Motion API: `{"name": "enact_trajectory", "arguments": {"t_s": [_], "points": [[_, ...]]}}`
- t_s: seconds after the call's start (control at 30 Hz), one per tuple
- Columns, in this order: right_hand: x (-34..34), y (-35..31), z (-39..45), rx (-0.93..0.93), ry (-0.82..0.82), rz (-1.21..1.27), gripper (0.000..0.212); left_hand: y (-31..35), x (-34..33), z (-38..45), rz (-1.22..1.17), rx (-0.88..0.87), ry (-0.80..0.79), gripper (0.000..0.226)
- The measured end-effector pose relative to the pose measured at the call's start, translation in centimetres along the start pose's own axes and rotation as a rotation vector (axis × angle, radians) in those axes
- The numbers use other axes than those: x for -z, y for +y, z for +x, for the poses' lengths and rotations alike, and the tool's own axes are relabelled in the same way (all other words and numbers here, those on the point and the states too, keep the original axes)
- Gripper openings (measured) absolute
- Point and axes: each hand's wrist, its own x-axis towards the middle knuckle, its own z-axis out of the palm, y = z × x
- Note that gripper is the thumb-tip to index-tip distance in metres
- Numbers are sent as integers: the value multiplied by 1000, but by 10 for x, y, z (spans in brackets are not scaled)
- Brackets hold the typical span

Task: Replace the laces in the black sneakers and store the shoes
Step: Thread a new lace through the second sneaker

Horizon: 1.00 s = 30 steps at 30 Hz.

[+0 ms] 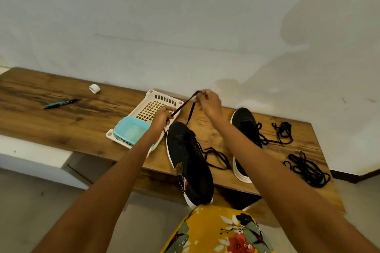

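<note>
The person works on the near sneaker (190,162), which lies toe-away across the bench's (61,113) front edge, its heel hanging over toward the lap. A lace (186,104) runs up from its toe end, taut between both hands. The left hand (163,116) pinches the lace low, just above the toe; the right hand (207,101) pinches it higher, near the fold at the top, with a second strand dropping back down to the shoe. Neither grip is spread.

As a judgement, the task is somewhere in its middle. This shoe is partly threaded at best, with loose lace (218,158) trailing from its side onto the bench. The second sneaker (246,129) stands to the right, nearer the back edge, partly hidden by the right arm, with lace spilling from it; whether it is finished cannot be told. Two loose lace bundles, one (283,131) near the back right and one (308,170) at the front right corner, lie apart from the shoes. Storing has not begun.

The bench is dark wood grain against a pale wall. A white basket (152,96) with a blue tub (131,131) in it sits left of the shoe; further left lie a marker (61,103) and a tape roll (94,88). The floor is grey.
</note>
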Motion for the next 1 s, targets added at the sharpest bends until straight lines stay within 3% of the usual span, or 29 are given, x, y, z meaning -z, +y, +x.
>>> {"name": "enact_trajectory", "arguments": {"t_s": [0.13, 0.23, 0.37, 0.47, 0.63, 0.77, 0.87, 1.0], "points": [[1, -6, 15, -2, -20, -80, 18, -19, 3, 0, 862, -263, -108, 32], [-11, 18, 3, -41, -113, -265, 21, -21, 4, 4, 1411, -203, -154, 43], [-28, 45, -23, -124, -509, -593, 42, -10, -4, 9, 1660, -91, -173, 32], [-28, 50, -34, -107, -554, -848, 66, -4, -8, 15, 1771, -41, -97, 32], [-17, 55, -38, -127, -589, -890, 64, -3, -7, 25, 1774, 30, -43, 31], [-9, 61, -36, -164, -635, -685, 58, 1, -10, 46, 1366, 95, 36, 19], [-3, 69, -37, -100, -533, -597, 49, 2, -15, 56, 1099, 96, 104, 17], [4, 74, -38, -51, -483, -512, 73, 6, -37, 66, 765, -112, 169, 23]]}}
